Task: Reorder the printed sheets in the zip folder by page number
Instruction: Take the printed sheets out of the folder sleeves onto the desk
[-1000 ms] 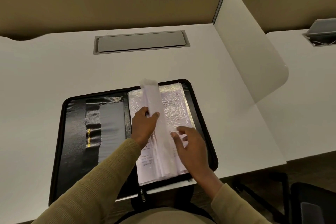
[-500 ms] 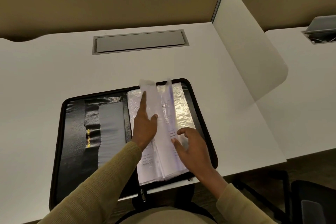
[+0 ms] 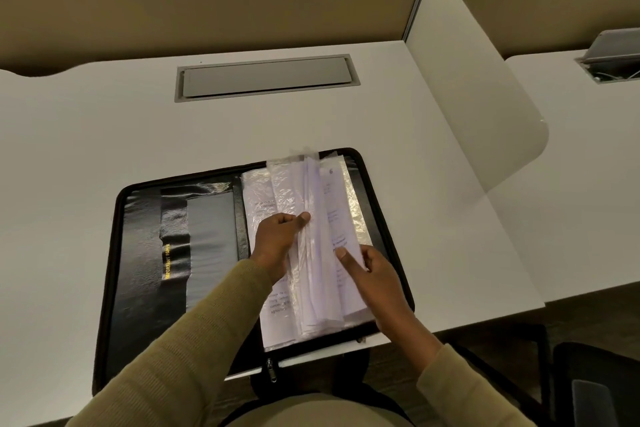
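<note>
- Zip folder: lies open and flat on the white desk, at the near edge, with its near right corner overhanging that edge.
- Left half of the folder: black pockets, with one strip of gold lettering (too small to read).
- Right half of the folder: holds the printed sheets, each in a clear plastic pocket, stacked against the spine.
- Several sheets stand raised in a fanned bundle. More sheets lie flat on both sides of the bundle.
- A flat sheet to the right of the bundle shows the numeral 6 at its top.
- Left hand: pinches the raised bundle at mid-height, thumb on the near face and fingers curled.
- Right hand: thumb against the right face of the bundle, fingers bent over the flat sheet. Whether it pinches a sheet cannot be determined.
- Zip pull: hangs at the near edge of the folder.
- Grey cable hatch: set into the desk, well beyond the folder.
- White divider panel: stands at the right edge of the desk.
</note>
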